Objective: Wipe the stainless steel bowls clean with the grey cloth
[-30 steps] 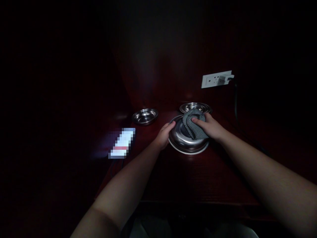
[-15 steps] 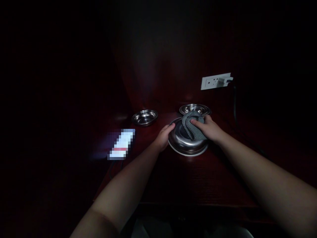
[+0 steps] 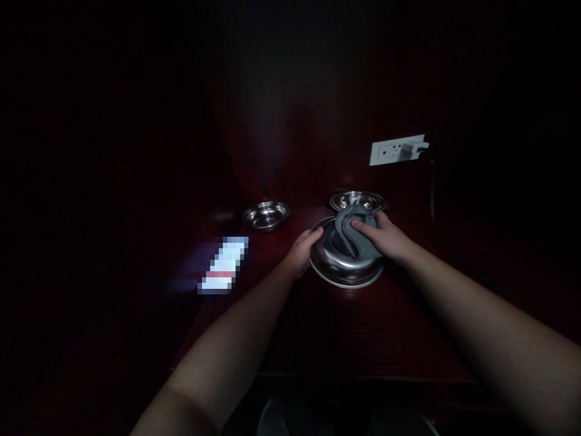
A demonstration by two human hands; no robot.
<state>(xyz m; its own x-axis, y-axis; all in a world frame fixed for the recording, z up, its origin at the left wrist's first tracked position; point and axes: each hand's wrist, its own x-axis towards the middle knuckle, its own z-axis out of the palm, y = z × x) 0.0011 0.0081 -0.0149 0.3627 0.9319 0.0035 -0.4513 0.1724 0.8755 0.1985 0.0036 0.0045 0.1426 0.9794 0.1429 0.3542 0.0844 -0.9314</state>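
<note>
Far left: lit device (image 3: 222, 266), oblong, screen blurred into blocks, at the left side of the dark red worktop (image 3: 363, 351); thin cord (image 3: 204, 315) below it.

Next: shallow dish (image 3: 267, 217), polished metal, upright, standing apart on the worktop.

Left hand (image 3: 302, 251): fingers clamped on the left rim of the steel bowl, thumb on the near face, remaining fingers mostly hidden behind.

Steel bowl (image 3: 340, 260): one, rounded, shiny, underside towards the viewer, between the two hands above the worktop; whether it touches the surface, cannot tell.

Grey cloth (image 3: 363, 247): one, textured, folded, against the bowl's upper right.

Rear dish (image 3: 358, 198): metal, wide-rimmed, just behind cloth and bowl, partly covered by them.

Right hand (image 3: 390, 237): fingers clamped on the cloth, thumb on top.

Right, on the wall: white socket plate (image 3: 384, 152), with plug (image 3: 414, 149) inserted; dark cable (image 3: 433, 191) hanging below.
</note>
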